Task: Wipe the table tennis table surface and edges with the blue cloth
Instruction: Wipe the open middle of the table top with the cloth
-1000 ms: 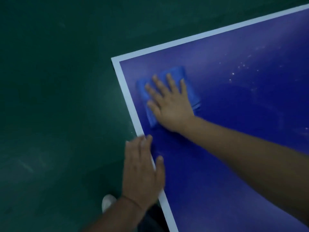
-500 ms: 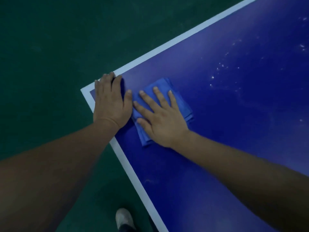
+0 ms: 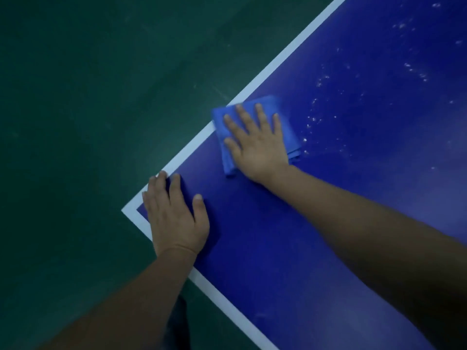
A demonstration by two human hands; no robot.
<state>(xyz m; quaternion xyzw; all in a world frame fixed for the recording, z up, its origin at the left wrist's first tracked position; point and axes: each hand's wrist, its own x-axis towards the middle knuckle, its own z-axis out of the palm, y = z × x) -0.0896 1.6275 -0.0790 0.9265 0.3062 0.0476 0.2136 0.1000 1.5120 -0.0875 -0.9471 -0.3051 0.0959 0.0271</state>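
Two hands lie flat on the blue bench (image 3: 328,236). The right hand (image 3: 257,147) presses the folded blue cloth (image 3: 290,135) with straight, spread fingers. The cloth covers part of the white edge line (image 3: 187,149) on the far side. The left hand (image 3: 177,221) rests by the corner, fingers straight, holding nothing. White specks (image 3: 313,120) lie just right of the cloth.

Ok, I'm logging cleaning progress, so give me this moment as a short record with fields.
Right hand: flat, fingers spread, pressing on the blue cloth
Blue cloth: folded, lying on the table, one corner over the white edge line
Left hand: flat on the table near its corner, holding nothing
Dirt left: white specks on the surface to the right of the cloth
Floor: dark green
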